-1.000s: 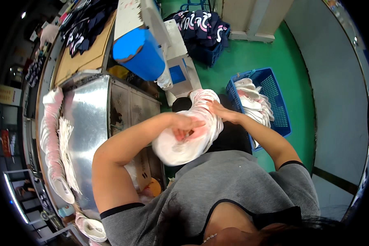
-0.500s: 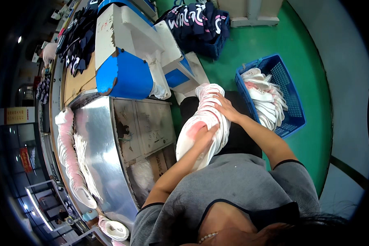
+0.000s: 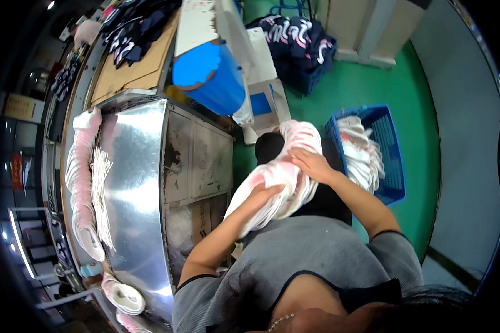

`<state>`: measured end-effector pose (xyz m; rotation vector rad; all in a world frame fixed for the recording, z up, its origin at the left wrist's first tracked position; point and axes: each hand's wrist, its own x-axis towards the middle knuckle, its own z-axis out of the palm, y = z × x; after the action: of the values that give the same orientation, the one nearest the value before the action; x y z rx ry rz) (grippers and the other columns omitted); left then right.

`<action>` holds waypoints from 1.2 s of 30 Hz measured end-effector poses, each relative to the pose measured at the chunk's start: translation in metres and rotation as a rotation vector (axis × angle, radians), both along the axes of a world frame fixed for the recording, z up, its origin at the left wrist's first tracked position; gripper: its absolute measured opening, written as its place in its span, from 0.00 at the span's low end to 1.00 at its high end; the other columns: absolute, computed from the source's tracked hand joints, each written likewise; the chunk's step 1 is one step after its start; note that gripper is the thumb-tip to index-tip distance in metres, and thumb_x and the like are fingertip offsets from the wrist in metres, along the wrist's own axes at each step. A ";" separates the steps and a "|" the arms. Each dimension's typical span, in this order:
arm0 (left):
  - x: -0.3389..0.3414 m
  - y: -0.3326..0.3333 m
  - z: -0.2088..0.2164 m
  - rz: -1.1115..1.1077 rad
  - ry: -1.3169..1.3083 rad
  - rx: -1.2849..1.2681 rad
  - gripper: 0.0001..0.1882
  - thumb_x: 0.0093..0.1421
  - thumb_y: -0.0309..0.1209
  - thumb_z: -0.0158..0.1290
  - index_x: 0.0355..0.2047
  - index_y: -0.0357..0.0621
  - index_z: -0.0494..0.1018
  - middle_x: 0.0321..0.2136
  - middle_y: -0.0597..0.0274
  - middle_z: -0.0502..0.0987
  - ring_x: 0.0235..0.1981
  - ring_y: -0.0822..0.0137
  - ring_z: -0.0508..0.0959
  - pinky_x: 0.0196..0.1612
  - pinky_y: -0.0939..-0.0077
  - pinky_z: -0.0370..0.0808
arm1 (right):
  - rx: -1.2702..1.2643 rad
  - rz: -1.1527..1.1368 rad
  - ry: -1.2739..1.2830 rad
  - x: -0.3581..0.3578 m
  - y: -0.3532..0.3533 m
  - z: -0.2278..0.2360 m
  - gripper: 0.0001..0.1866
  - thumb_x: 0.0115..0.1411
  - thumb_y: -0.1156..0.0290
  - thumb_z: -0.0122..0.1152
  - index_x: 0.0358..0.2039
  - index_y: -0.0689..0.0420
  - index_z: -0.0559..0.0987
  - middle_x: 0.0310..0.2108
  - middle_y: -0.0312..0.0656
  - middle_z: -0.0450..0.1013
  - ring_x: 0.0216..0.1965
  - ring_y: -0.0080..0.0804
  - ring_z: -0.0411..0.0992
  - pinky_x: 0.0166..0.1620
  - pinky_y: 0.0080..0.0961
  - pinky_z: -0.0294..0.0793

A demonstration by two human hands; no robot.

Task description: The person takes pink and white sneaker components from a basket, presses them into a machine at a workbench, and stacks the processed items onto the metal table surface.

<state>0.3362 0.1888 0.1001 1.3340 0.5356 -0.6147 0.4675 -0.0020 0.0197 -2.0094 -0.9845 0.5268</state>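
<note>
The green floor (image 3: 418,139) runs off to my right, and the metal-topped cabinet (image 3: 136,222) fills the space to my left, with the blue-and-white machine (image 3: 211,77) standing just beyond its far end. Near my right arm is the blue basket (image 3: 393,186), partly filled with loose white pieces (image 3: 361,158) of the same sort as mine. A long overlapping row of pieces (image 3: 82,172) lies along the cabinet's left edge. My own stack of white-and-pink pieces (image 3: 301,137) rests on my dark trousers (image 3: 334,204), fanned from near my waist toward my knees. White cords (image 3: 101,194) lie beside the row. My right hand (image 3: 312,165) stays laid flat, fingers extended, against the stack's right flank. My left hand (image 3: 264,197) has changed: a second ago it was spread over the broad near face, and now it curls at the edge of the nearest pieces, apparently gripping them, though I cannot tell how tightly, with some fingers hidden. I judge that this leaves the stack steadied from both sides.
</note>
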 end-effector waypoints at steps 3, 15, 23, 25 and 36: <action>-0.023 0.029 0.031 0.066 0.122 -0.141 0.26 0.57 0.35 0.54 0.53 0.34 0.65 0.47 0.58 0.73 0.47 0.66 0.73 0.51 0.75 0.68 | -0.020 0.049 0.111 0.001 -0.017 -0.006 0.25 0.63 0.58 0.46 0.57 0.57 0.66 0.61 0.50 0.57 0.61 0.46 0.57 0.62 0.33 0.55; -0.020 0.099 0.027 0.698 -0.321 -0.409 0.30 0.59 0.41 0.53 0.56 0.37 0.61 0.50 0.56 0.69 0.51 0.65 0.71 0.53 0.71 0.67 | 0.375 -0.115 0.433 -0.015 0.152 0.093 0.18 0.57 0.63 0.60 0.44 0.58 0.73 0.37 0.38 0.71 0.37 0.21 0.67 0.40 0.18 0.66; -0.035 0.135 -0.011 0.830 -0.391 -0.102 0.27 0.64 0.50 0.44 0.51 0.39 0.67 0.40 0.57 0.76 0.40 0.65 0.77 0.47 0.73 0.71 | 0.651 -0.664 0.766 0.025 0.176 0.009 0.12 0.56 0.69 0.59 0.39 0.60 0.76 0.34 0.38 0.73 0.34 0.24 0.70 0.39 0.21 0.68; -0.024 0.140 0.002 0.784 -0.394 0.156 0.25 0.64 0.48 0.45 0.48 0.37 0.69 0.40 0.56 0.76 0.39 0.67 0.77 0.44 0.74 0.72 | 0.257 -0.264 0.204 0.006 0.183 0.042 0.17 0.53 0.65 0.63 0.40 0.61 0.75 0.31 0.40 0.74 0.34 0.24 0.70 0.39 0.23 0.69; 0.074 0.108 -0.002 0.441 -0.413 0.205 0.19 0.61 0.39 0.51 0.43 0.34 0.72 0.37 0.61 0.75 0.38 0.72 0.74 0.41 0.77 0.71 | 0.555 -0.438 0.522 0.020 0.167 0.032 0.12 0.61 0.63 0.53 0.28 0.59 0.75 0.25 0.33 0.73 0.28 0.18 0.64 0.35 0.17 0.63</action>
<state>0.4100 0.2972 0.0979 1.4270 0.5372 0.0828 0.4872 0.1646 0.0516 -1.4145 -0.3030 0.4390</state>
